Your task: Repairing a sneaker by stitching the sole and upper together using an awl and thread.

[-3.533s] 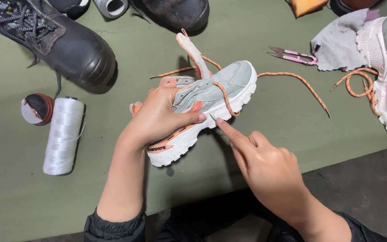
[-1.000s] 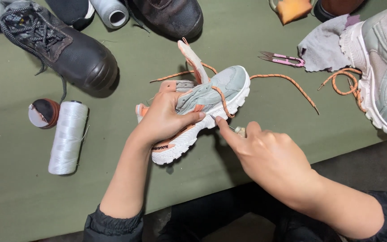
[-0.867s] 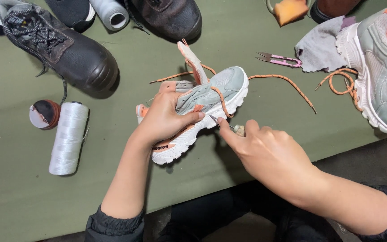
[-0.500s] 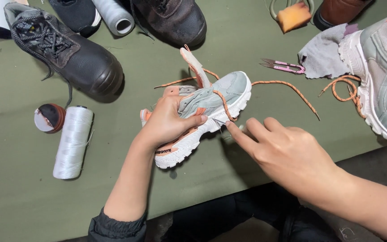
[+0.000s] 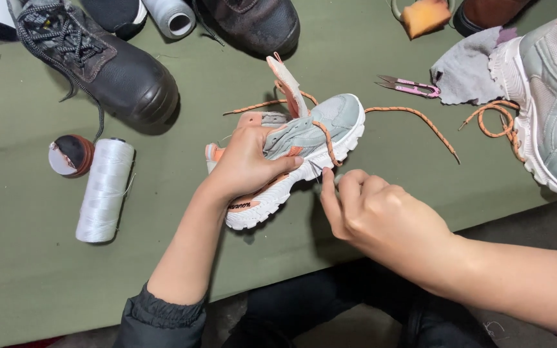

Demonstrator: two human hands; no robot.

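Sneaker (image 5: 304,145), small, pale grey-green with white sole and orange trim, lying on its side on the green table cover (image 5: 27,277), tongue raised, heel end largely hidden under the left hand (image 5: 247,161). That hand wraps over the upper, fingers closed around the shoe, thumb along its side near the sole. Right hand (image 5: 381,216), just right of and below the toe, loosely curled with the fingertips pinched together against the sole edge; what they pinch is too small to make out, perhaps a needle or thread. Orange lace (image 5: 414,119) trails from the shoe away past the right hand. Beyond that hand: pink thread snips (image 5: 410,86), a grey cloth (image 5: 465,67), and a larger matching sneaker (image 5: 549,109), cut off at the frame's right edge. Left of the left hand: white thread spool (image 5: 103,190) lying flat, a small round tin or reel (image 5: 71,154) beside it, kind unclear. Farther off: black laced boot (image 5: 98,61), second dark boot (image 5: 253,22) and another spool (image 5: 170,16), all cropped by the top edge.
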